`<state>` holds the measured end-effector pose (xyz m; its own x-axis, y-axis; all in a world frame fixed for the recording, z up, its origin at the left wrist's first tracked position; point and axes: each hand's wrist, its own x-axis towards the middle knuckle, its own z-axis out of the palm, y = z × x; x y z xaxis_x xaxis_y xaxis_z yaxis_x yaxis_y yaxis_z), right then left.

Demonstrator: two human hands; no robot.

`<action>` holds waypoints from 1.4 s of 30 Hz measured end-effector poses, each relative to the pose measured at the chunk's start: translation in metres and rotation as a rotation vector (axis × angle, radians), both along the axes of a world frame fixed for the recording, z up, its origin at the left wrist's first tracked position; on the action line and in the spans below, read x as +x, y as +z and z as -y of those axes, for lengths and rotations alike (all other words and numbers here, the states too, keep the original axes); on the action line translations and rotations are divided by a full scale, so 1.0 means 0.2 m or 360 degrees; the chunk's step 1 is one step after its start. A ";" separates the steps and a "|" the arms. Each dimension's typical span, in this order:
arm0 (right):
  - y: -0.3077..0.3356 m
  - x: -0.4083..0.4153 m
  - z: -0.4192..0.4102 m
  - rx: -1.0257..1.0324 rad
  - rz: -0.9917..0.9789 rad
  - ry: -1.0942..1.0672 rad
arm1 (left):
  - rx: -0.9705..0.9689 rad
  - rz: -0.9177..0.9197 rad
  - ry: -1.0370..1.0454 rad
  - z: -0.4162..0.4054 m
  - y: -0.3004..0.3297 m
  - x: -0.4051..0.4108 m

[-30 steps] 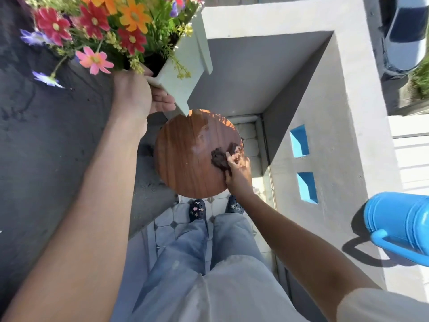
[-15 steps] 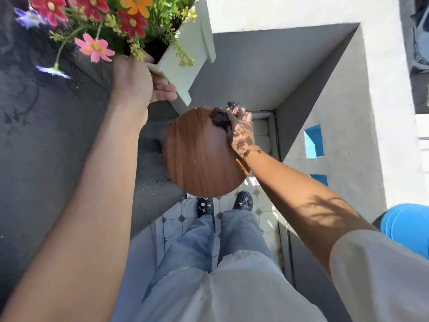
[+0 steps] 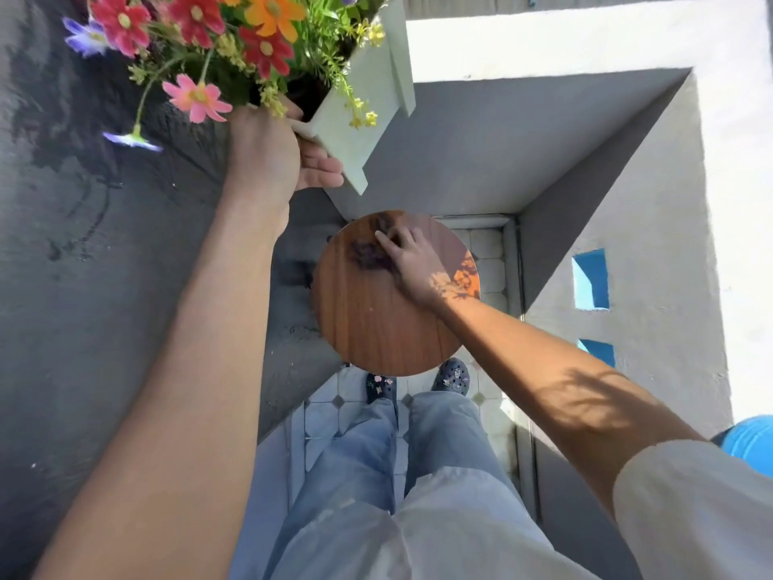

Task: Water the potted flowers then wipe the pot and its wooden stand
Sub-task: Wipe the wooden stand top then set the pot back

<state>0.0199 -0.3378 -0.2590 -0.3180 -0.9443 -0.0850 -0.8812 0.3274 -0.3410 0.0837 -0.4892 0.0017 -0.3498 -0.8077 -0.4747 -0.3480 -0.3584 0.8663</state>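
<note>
While left hand (image 3: 267, 154) grips pot (image 3: 355, 110), right hand (image 3: 412, 261) flat on cloth (image 3: 370, 255).

The flowers (image 3: 234, 43) are cut off by the top edge, and the pot (image 3: 359, 98) is partly covered by them and by the left hand (image 3: 272, 157). The dark cloth (image 3: 370, 255) is blurred and partly hidden under the right hand (image 3: 412, 265). Only a corner of the blue watering can (image 3: 753, 439) is seen at the right edge. The legs of the wooden stand (image 3: 376, 320) are hidden beneath its round top.
</note>
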 end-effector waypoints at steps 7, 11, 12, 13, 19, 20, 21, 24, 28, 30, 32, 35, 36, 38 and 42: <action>-0.01 0.17 0.12 0.0021 0.0034 -0.0017 | -0.0010 -0.0010 0.0013 0.03 -0.01 0.00; 0.01 0.36 0.16 0.0042 -0.0043 0.1219 | 0.0023 0.0008 0.0003 0.03 -0.02 -0.01; 0.02 0.34 0.19 0.0050 -0.0087 0.1289 | 0.0023 0.0014 -0.0001 0.03 -0.02 -0.01; 0.03 0.30 0.22 0.0051 -0.0134 0.1226 | 0.0024 0.0018 -0.0005 0.03 -0.03 0.00; 0.08 0.15 0.35 0.0178 0.0059 -0.0245 | 0.0018 0.0016 -0.0021 0.03 -0.04 0.02; 0.08 0.20 0.35 0.0171 0.0049 -0.0183 | 0.0034 0.0008 -0.0029 0.03 -0.04 0.02; 0.06 0.27 0.33 0.0148 0.0036 0.0010 | 0.0052 0.0006 -0.0029 0.02 -0.04 0.02; 0.06 0.49 0.23 0.0103 0.0006 0.0987 | 0.0053 0.0025 -0.0033 0.01 -0.05 0.03; 0.02 0.40 0.14 -0.0080 -0.0092 0.0946 | 0.0130 -0.0004 -0.0025 0.00 -0.03 0.07; -0.02 0.25 0.12 -0.0083 -0.0035 0.0298 | 0.0175 -0.0021 -0.0030 -0.02 -0.05 0.08; -0.05 0.08 0.06 -0.0106 0.0098 -0.0467 | 0.0148 0.0012 -0.0035 -0.05 -0.06 0.10; -0.04 0.06 -0.02 -0.0114 0.0074 -0.0891 | 0.0203 0.0029 -0.0043 -0.09 -0.11 0.13; -0.03 0.11 -0.07 -0.0095 0.0063 -0.0775 | 0.0234 0.0043 -0.0062 -0.10 -0.12 0.14; -0.03 0.28 -0.20 -0.0066 0.0026 -0.0235 | 0.0330 0.0010 -0.0083 -0.13 -0.16 0.17; -0.04 0.42 -0.52 0.0015 0.0002 0.0830 | 0.0397 -0.0027 -0.0091 -0.20 -0.22 0.23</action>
